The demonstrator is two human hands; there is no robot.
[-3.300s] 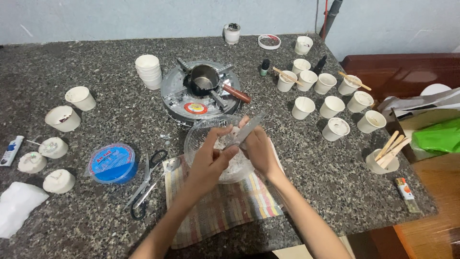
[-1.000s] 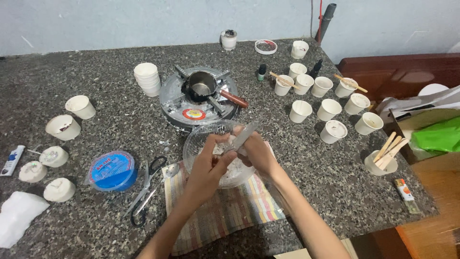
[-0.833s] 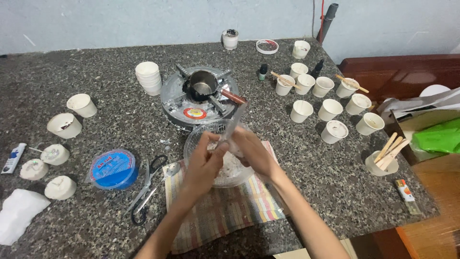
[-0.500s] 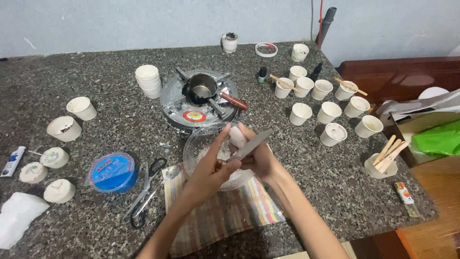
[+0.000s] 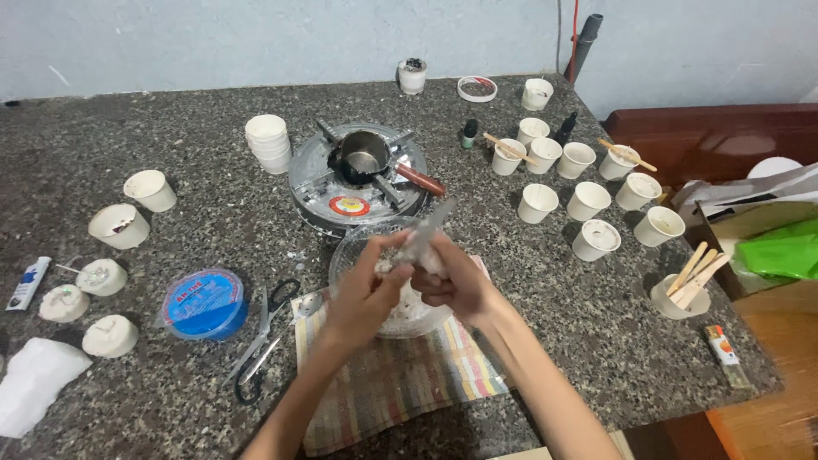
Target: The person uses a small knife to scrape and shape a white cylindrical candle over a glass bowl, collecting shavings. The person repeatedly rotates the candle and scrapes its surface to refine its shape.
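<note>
— What does the left hand [image 5: 365, 290] have?

— Its grip is pinched narrow on a small whitish lump [image 5: 388, 266], likely wax, held just above the near-left part of the clear glass bowl [image 5: 354, 247]. The bowl sits on the far edge of a striped cloth [image 5: 400, 383] on the counter [image 5: 213, 366].

— And the knife?

— The right hand [image 5: 456, 285] is closed around the handle, so the grip is full. The knife [image 5: 426, 232] runs from that hand up and away to the far right, its tip toward the small stove [image 5: 358, 179] with the pot.

— How does the lump lie from the blade?

— Just left of it, touching or nearly so near the blade's base; which one cannot be told. The two hands meet over the bowl, the left one nearer the lump.
</note>
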